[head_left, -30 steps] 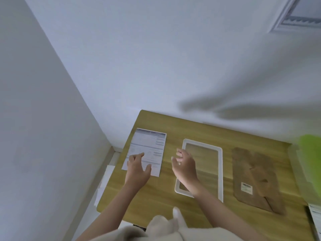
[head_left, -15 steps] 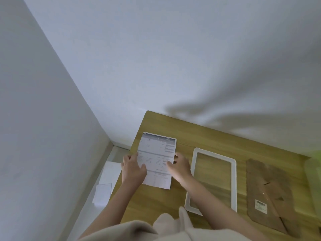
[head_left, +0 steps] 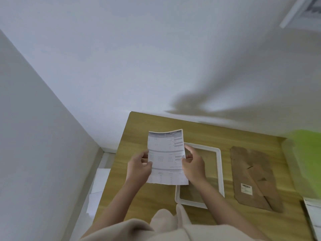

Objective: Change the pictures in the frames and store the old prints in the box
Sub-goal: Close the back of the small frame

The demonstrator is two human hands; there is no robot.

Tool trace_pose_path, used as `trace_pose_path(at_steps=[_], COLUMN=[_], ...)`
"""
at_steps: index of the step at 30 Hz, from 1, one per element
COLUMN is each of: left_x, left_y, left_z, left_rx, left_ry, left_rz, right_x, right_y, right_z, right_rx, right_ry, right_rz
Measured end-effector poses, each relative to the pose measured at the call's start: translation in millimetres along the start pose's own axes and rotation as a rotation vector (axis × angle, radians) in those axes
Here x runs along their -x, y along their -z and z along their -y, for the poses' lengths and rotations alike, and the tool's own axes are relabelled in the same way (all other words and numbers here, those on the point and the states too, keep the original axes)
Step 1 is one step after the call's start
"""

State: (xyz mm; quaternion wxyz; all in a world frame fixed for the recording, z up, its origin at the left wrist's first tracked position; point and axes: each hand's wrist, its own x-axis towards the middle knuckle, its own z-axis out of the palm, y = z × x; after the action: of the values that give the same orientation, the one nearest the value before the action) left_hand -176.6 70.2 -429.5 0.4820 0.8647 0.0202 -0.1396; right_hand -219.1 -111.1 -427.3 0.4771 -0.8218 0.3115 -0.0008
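Holding the printed sheet (head_left: pixel 165 157) above the desk (head_left: pixel 139 136), the left hand (head_left: pixel 139 166) pinches its left edge and the right hand (head_left: pixel 192 166) pinches its right edge. Its long axis runs twelve to six. The empty white frame (head_left: pixel 219 171) lies at three o'clock, nearer the right hand.

Wooden table (head_left: pixel 139 197) against wall. White frame (head_left: pixel 219 171) lies flat mid-table, brown backing board (head_left: pixel 255 178) beside it, printed sheet (head_left: pixel 314 221) at right edge.
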Motion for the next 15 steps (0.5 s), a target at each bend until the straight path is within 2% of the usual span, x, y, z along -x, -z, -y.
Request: trace_pose_path(at_steps=[8,15], left_x=[24,33], left_y=[-65,-85], left_z=[-25,-19], left_rx=[-0.019,-0.134], left_ry=[-0.154,-0.205], left_rz=[0.230,0.328], right_x=[15,25], right_y=[64,78], right_z=[-51,-76], right_rx=[0.012,0.092], right_ry=[-0.058,-0.081], right_rz=[-0.150,-0.127])
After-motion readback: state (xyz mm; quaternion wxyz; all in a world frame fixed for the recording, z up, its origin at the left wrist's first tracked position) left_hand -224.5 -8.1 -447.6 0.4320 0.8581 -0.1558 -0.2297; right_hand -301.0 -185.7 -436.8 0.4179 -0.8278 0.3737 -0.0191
